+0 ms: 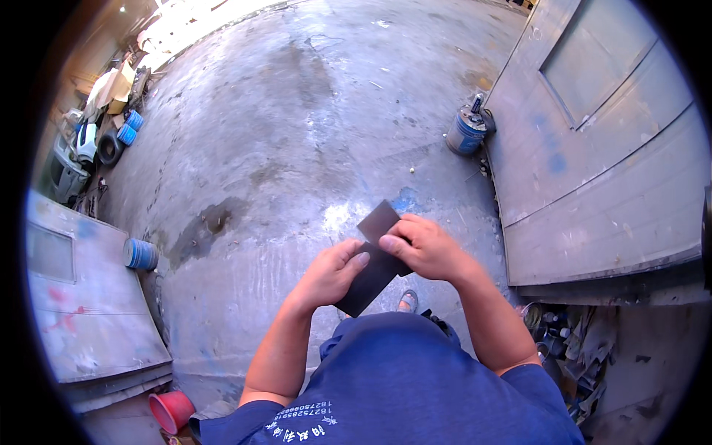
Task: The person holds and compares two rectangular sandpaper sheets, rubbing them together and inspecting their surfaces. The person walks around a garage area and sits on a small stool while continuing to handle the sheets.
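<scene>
Left hand [331, 274]: fingers closed on the dark sheet [367, 288], thumb lying flat on its upper face.
Right hand [426, 248]: fingers closed on the grey-brown piece [377, 221], thumb pressed across its near end.
Dark sheet and grey-brown piece: between the two sets of fingers, overlapping; whether one folded sheet or two cannot be told.
Free edges: the grey-brown piece juts beyond the fingers of both hands; the dark sheet slants down past the left thumb, its lowest corner near the blue shirt [445, 378].
Ahead of the fingers: stained concrete floor [297, 148] runs far outward.
Left of the fingers: a blue bucket [141, 254] beside a pale panel [96, 304], both well apart.
Right of the fingers: a large grey panel [593, 178], with a blue-banded container [466, 133] by its far edge.
Below the fingers: a sandalled foot [408, 299].
</scene>
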A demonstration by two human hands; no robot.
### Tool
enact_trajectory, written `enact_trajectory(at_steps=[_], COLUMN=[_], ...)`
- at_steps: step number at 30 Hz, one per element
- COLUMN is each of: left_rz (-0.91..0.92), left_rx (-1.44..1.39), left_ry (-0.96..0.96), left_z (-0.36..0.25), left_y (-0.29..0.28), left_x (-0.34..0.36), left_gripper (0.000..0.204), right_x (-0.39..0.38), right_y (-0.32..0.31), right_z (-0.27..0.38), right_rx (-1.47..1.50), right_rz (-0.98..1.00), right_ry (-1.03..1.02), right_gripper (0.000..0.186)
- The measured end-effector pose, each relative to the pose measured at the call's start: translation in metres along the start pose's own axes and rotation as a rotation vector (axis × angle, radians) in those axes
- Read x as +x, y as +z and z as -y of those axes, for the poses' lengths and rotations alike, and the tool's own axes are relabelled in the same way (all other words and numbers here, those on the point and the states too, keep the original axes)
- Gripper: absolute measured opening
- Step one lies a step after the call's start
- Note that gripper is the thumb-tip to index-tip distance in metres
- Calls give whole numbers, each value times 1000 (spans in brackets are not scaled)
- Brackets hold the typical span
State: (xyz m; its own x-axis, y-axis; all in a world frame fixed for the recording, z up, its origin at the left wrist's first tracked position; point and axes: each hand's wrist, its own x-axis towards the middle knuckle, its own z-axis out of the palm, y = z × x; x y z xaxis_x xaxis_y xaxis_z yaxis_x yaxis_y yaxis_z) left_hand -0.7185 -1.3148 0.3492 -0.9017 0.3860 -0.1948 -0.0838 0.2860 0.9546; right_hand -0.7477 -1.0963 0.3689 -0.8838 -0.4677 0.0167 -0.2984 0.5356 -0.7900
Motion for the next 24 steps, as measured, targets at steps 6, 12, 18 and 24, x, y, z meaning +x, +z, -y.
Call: enact_trajectory(at_steps=[6, 12, 18, 24], left_rz=[-116, -395, -457, -490], left_rx=[-167, -692, -924, -1052], left_ry=[-37, -45, -19, 19], left_z=[12, 26, 30, 18], left_y=[8, -20, -18, -3], left_x=[2, -1, 2, 4], left_gripper=[19, 17, 15, 13], right_x=[-2, -29, -32, -41], right_y=[15, 0, 3, 18], right_z=[-9, -34, -28, -19], right_rx=[-9, 158, 344, 638], right_rz=[34, -148, -226, -159], right_ry=[-41, 175, 217, 110], right_gripper=[26, 21, 13, 33])
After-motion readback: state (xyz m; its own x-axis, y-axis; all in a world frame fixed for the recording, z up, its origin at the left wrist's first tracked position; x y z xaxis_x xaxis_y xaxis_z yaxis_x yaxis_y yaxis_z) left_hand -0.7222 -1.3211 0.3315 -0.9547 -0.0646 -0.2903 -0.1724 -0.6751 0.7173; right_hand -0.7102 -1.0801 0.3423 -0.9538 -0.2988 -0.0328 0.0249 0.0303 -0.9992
